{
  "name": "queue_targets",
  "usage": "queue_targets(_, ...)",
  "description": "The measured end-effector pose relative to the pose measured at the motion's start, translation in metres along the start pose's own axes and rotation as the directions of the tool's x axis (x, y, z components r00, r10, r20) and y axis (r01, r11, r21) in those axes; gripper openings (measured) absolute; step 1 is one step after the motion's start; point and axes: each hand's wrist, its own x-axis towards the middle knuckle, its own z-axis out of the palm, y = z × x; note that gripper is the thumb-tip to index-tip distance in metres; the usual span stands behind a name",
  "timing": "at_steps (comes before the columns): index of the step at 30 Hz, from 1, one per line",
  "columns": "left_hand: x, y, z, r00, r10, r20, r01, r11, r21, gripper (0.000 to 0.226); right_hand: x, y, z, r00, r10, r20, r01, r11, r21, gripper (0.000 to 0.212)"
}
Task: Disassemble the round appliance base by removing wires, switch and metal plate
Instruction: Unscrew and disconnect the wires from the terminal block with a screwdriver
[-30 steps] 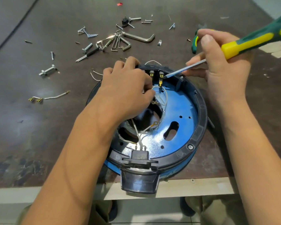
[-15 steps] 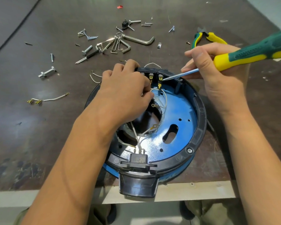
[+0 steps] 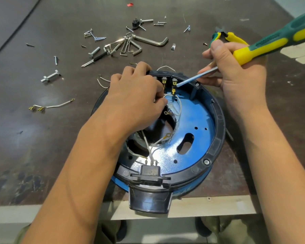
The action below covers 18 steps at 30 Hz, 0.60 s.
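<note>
The round appliance base (image 3: 217, 138), a black ring around a blue metal plate (image 3: 194, 120), lies at the table's near edge. At its far rim sits the switch (image 3: 165, 80) with brass terminals. My left hand (image 3: 136, 99) rests over the base's left side, its fingers curled on a white wire (image 3: 178, 106) just below the switch. In my right hand (image 3: 236, 71) I grip a green and yellow screwdriver (image 3: 271, 43); its tip touches the rightmost brass terminal (image 3: 174, 84). More white wires run to a black socket (image 3: 151, 171) at the near rim.
Loose screws, bolts and hex keys (image 3: 130, 44) are scattered across the far side of the dark table. A removed wire with brass connectors (image 3: 49, 105) lies to the left. Green and yellow pliers (image 3: 227, 36) lie behind my right hand. The base's handle (image 3: 150, 199) overhangs the table edge.
The screwdriver tip has stayed at the switch terminals while its handle tilted slightly lower. My left hand has kept its hold by the switch.
</note>
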Motion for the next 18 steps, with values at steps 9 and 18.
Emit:
queue_targets(9,0.000,0.002,-0.002,0.999,-0.014,0.029,0.014,1.000,-0.016,0.016,-0.001,0.004,0.010,0.996,-0.007,-0.086,0.003,0.999,-0.049,0.019)
queue_targets(18,-0.003,0.003,-0.006,1.000,-0.011,0.013,0.012,0.996,-0.088,0.018,-0.002,0.001,0.005,0.993,0.055,-0.104,-0.046,0.995,0.086,0.025)
